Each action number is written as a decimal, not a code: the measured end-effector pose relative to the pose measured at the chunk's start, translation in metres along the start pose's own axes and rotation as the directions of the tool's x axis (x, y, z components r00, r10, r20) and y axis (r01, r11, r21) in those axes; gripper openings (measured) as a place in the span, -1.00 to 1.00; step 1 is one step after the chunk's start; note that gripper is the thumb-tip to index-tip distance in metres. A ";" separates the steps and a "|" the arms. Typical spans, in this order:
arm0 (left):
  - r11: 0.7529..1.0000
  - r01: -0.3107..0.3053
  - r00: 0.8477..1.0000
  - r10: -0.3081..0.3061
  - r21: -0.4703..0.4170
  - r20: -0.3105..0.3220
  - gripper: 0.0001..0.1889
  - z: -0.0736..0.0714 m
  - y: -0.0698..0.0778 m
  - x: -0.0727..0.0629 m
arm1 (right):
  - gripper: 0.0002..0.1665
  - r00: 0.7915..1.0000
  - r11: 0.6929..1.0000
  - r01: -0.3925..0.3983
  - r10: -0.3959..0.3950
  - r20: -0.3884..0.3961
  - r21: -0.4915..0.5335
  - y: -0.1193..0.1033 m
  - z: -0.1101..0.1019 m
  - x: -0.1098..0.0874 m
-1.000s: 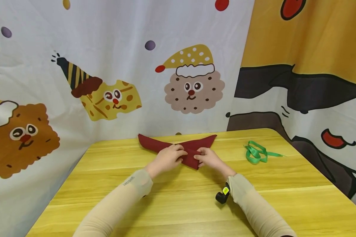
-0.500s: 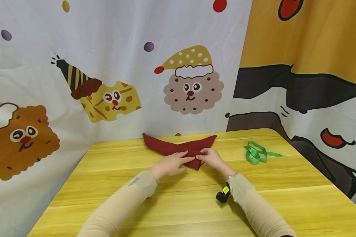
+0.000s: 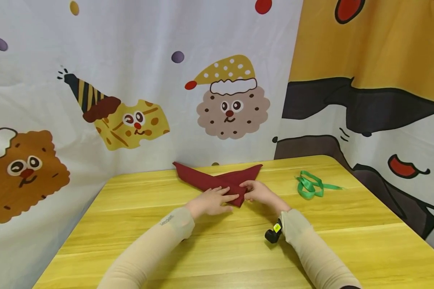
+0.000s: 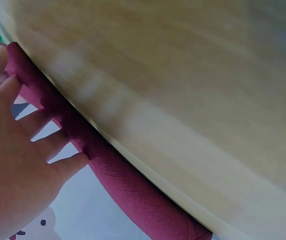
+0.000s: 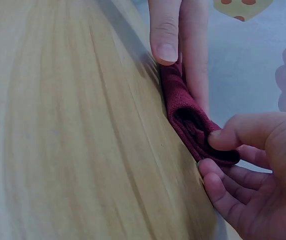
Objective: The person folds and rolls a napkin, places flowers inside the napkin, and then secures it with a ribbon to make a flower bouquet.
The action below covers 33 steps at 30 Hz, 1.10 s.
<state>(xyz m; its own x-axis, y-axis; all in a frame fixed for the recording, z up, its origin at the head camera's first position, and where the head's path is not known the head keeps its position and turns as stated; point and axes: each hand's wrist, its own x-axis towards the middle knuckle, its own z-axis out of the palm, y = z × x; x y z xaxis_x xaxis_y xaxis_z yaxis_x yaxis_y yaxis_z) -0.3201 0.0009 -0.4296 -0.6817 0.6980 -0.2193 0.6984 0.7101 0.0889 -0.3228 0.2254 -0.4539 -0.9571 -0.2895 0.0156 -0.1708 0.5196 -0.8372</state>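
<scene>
Yellow wood-grain worktop, folded dark-red cloth near its far edge.
Left hand, curled earlier, now presses the cloth with spread fingers; right hand pinches its near end.

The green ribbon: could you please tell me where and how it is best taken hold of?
Probably by the bunched loops of the green ribbon, pinched from the left with the nearer right hand once it releases the red cloth: the loops lie on that side, while the straight tail points away right.
</scene>
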 end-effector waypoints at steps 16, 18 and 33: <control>1.000 -0.001 1.000 0.001 0.021 0.001 -0.36 0.004 -0.001 0.001 | -0.38 1.000 0.997 -0.009 0.008 -0.010 -0.080 0.001 0.002 0.002; 1.000 0.005 1.000 -0.005 0.020 0.003 -0.36 0.003 0.000 0.000 | -0.38 1.000 0.995 -0.010 0.008 -0.018 -0.094 0.000 0.003 0.003; 1.000 0.016 0.999 -0.016 0.008 0.043 -0.37 0.003 -0.001 0.003 | -0.69 0.997 0.995 -0.014 0.006 -0.079 -0.100 0.001 -0.008 -0.002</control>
<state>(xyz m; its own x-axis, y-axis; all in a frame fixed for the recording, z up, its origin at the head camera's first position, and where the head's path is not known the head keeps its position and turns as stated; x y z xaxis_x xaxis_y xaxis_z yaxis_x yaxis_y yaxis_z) -0.3218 0.0021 -0.4332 -0.6830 0.6816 -0.2627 0.6892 0.7204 0.0774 -0.3230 0.2324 -0.4503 -0.9737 -0.2215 0.0538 -0.1799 0.6016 -0.7783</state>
